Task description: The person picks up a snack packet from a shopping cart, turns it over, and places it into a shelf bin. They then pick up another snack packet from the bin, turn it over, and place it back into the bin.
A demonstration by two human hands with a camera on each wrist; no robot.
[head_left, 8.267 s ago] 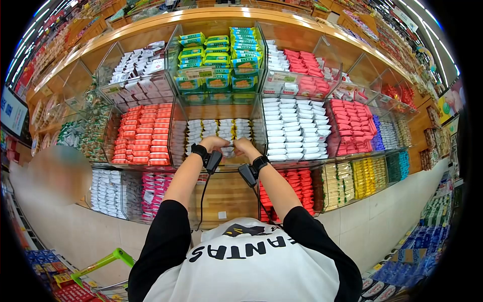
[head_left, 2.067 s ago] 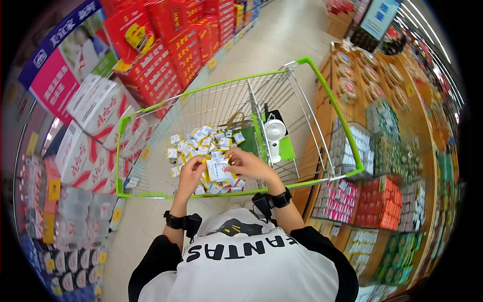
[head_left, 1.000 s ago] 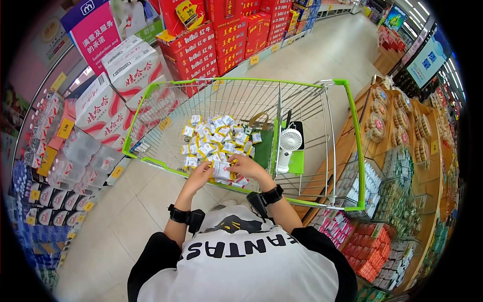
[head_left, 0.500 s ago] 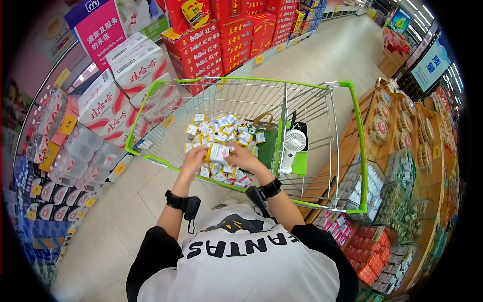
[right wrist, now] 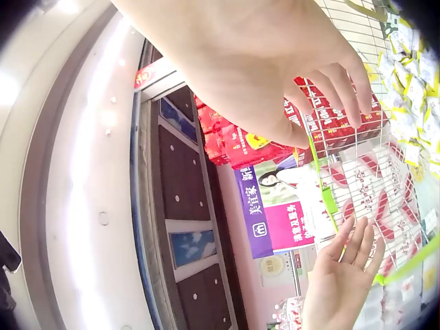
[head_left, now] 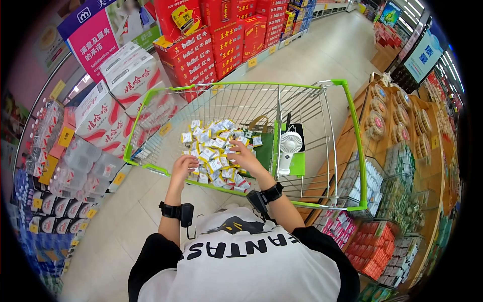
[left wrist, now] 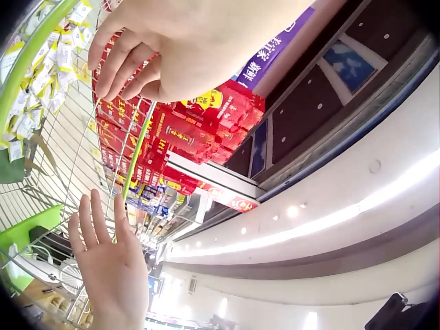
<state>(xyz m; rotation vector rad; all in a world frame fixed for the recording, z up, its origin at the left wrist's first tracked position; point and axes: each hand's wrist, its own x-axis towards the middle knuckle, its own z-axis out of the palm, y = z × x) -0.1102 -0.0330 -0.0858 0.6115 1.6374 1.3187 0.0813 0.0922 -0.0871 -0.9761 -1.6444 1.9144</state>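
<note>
A heap of small white-and-yellow wrapped snack packets [head_left: 214, 148] lies inside a shopping cart [head_left: 187, 89] with green trim. Above the heap's left side hangs my left hand [head_left: 184, 167], fingers loosely bent and holding nothing. My right hand [head_left: 245, 159] hovers over its right side with fingers spread. In the left wrist view, the palm and straight fingers of my right hand [left wrist: 113, 271] show bare. The right wrist view likewise shows my left hand [right wrist: 344, 278] with nothing in it.
A white handheld fan [head_left: 290, 143] and green bag [head_left: 265, 149] sit in the cart. Red drink cartons [head_left: 191, 58] and white-red cartons [head_left: 108, 118] are stacked to the left and beyond. Wooden snack shelving [head_left: 363, 108] stands close on the right.
I have turned from the snack shelves to the cart. The white-and-yellow packets between my hands half a second ago have been let go onto the heap, and my hands have moved apart.
</note>
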